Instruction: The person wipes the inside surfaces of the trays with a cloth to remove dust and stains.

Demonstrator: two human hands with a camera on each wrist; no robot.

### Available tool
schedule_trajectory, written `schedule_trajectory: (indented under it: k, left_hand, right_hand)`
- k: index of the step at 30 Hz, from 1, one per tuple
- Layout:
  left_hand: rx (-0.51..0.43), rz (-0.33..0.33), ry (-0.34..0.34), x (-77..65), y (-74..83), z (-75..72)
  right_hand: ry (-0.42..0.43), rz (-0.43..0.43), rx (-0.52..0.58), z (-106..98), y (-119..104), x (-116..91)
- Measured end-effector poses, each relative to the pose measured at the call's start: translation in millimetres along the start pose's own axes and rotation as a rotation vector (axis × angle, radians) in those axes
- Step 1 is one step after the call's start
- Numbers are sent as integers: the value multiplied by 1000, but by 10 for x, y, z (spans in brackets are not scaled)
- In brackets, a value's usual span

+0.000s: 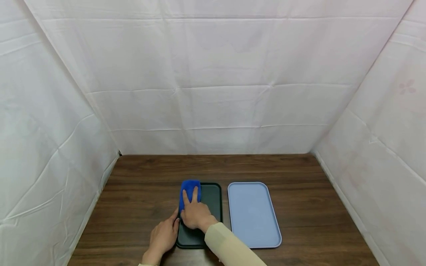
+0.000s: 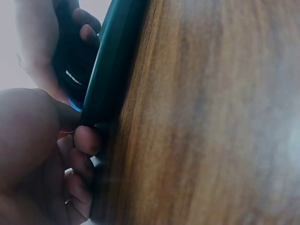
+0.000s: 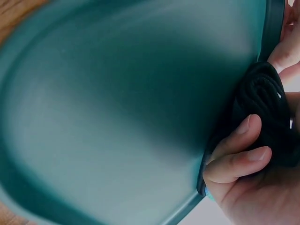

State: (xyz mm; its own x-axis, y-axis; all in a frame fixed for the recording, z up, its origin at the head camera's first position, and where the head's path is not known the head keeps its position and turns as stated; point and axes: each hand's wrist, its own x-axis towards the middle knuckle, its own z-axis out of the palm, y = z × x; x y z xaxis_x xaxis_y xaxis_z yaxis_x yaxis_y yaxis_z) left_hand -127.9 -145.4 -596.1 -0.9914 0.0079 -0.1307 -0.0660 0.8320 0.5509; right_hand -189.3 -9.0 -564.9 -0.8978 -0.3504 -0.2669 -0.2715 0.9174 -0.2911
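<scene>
A blue cloth (image 1: 190,185) lies folded over the left side of a dark green tray (image 1: 211,195). My right hand (image 1: 195,214) holds the cloth against the tray, index and middle fingers spread over it. In the right wrist view the folded cloth (image 3: 262,93) looks nearly black, with two curled fingers (image 3: 239,161) beside it. My left hand (image 1: 164,234) grips the tray's left edge. The left wrist view shows its fingertips at the raised tray rim (image 2: 105,70); part of the grip is hidden.
To the right of the green tray, a light blue tray (image 1: 253,214) lies flat with a narrow gap between them. Both are on a brown wooden table (image 1: 309,207). White cloth walls (image 1: 219,107) close off the back and both sides.
</scene>
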Motion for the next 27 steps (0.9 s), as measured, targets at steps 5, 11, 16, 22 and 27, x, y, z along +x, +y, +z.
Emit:
schedule_trajectory:
  k: [5, 11, 16, 22, 27]
  left_hand:
    - [-8, -11, -10, 16, -6, 4]
    - [-15, -12, -23, 25, -23, 2]
    - [-18, -17, -28, 35, -43, 4]
    - [-17, -7, -24, 36, -53, -9]
    - [-14, -7, -23, 38, -59, -24]
  right_hand:
    - [-13, -7, 4, -1, -12, -19]
    - [-29, -18, -12, -14, -35, -63]
    - [-36, -25, -15, 7, -51, -89]
    - [-47, -24, -6, 48, -64, -108]
    - [-55, -31, -8, 63, -79, -124]
